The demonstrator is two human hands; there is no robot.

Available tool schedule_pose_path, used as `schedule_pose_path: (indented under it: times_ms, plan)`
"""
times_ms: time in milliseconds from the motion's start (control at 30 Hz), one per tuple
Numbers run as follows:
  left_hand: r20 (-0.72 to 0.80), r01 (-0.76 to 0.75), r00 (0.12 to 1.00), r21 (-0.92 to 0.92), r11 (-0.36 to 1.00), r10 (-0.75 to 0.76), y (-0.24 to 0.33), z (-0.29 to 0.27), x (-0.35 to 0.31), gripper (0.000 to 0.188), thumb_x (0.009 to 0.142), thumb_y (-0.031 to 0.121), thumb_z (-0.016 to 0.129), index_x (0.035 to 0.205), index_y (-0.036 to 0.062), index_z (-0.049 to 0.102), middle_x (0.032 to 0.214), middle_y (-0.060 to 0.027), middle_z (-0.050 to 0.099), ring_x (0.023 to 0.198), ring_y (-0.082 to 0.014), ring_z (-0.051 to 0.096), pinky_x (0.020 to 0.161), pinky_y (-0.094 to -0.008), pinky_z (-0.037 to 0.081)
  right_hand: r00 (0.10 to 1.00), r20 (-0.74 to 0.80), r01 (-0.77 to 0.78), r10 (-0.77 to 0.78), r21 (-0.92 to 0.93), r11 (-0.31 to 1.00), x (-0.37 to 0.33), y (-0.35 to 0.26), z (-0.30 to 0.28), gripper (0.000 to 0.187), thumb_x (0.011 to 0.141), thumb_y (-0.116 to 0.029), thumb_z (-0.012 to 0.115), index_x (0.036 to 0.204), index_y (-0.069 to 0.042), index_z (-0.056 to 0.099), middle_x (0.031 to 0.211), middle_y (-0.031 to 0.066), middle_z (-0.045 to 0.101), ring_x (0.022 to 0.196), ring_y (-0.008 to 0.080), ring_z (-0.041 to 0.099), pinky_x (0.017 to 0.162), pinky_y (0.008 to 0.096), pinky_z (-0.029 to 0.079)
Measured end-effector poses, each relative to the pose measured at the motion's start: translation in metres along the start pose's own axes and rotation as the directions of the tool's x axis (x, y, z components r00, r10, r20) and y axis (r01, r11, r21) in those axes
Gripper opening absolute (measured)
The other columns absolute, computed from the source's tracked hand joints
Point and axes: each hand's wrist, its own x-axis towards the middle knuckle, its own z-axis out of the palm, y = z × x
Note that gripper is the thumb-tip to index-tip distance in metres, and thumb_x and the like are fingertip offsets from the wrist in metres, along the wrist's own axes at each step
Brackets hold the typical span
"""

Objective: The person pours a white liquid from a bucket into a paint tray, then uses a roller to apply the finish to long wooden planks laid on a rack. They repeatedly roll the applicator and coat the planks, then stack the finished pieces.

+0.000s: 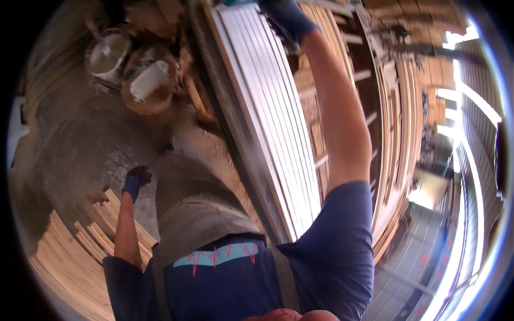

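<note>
Long white boards [273,107] point away along the dark wooden rack's [240,128] left edge. The blue-gloved right hand [287,20] is nearer, by their far end; its grip can't be told. The blue-gloved left hand [137,180] hangs loose, empty.

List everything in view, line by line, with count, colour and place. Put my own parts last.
Round containers: two, brown with whitish contents, upper left
Floor: one, grey, left
Loose wooden strips: many, tan, lower left
Dark beam: one, dark grey-brown, left of the pale strips
Pale strips: several, whitish, side by side, centre
Wooden boards: many, tan, right of the right arm
Corrugated sheeting: count unclear, grey, far right
Apron: one, grey-brown, lower centre
Shirt: one, dark blue, bottom
Left hand: one, dark-blue glove, left of the apron
Right hand: one, dark-blue glove, top centre; grip unclear
</note>
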Motion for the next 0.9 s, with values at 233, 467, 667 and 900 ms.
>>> schedule_pose_path:
  times_ms: [233, 467, 667, 900]
  plan:
    - [0.783, -0.385, 0.621, 0.335, 0.86, -0.026, 0.065, 0.24, -0.165, 0.03, 0.093, 0.026, 0.062, 0.112, 0.0027, 0.067, 0.112, -0.0113, 0.067, 0.086, -0.0201, 0.069, 0.073, -0.0335, 0.057, 0.944, 0.026, -0.328, 0.329, -0.036, 0.944, -0.186, -0.013, -0.023, 0.03, 0.094, -0.038, 0.046, 0.086, -0.012, 0.058, 0.057, 0.0029, 0.053, 0.043, 0.0128, 0.047, 0.035, 0.0308, 0.038]
    - [0.998, -0.989, 0.002, 0.012, 0.147, -0.067, -0.067, 0.497, -0.325, 0.049, 0.09, 0.046, 0.058, 0.117, 0.0054, 0.062, 0.099, -0.0195, 0.067, 0.089, -0.0319, 0.067, 0.079, -0.0398, 0.054, 0.955, 0.097, -0.282, 0.282, -0.016, 0.959, -0.437, -0.006, -0.041, 0.028, 0.095, -0.03, 0.05, 0.093, -0.004, 0.06, 0.063, 0.0059, 0.056, 0.049, 0.0139, 0.052, 0.045, 0.0305, 0.044]
    - [0.993, -0.991, -0.053, -0.066, -0.114, -0.11, -0.25, 0.593, -0.371, 0.066, 0.082, 0.05, 0.061, 0.123, -0.0012, 0.056, 0.117, -0.0208, 0.062, 0.109, -0.0358, 0.059, 0.093, -0.0437, 0.047, 0.953, 0.158, -0.227, 0.259, -0.197, 0.954, -0.676, -0.007, -0.036, 0.024, 0.094, -0.018, 0.049, 0.107, -0.003, 0.063, 0.101, 0.0186, 0.067, 0.09, 0.0328, 0.065, 0.084, 0.0419, 0.052]
    - [0.998, -0.998, -0.055, -0.056, -0.034, -0.032, -0.425, 0.626, -0.46, 0.06, 0.084, 0.049, 0.061, 0.123, 0.0043, 0.058, 0.105, -0.0215, 0.067, 0.093, -0.0368, 0.065, 0.082, -0.0444, 0.052, 0.994, 0.028, -0.108, 0.108, -0.016, 0.994, -0.928, 0.043, -0.04, 0.026, 0.094, -0.019, 0.053, 0.112, -0.005, 0.064, 0.099, 0.0183, 0.068, 0.091, 0.0318, 0.064, 0.085, 0.0403, 0.05]
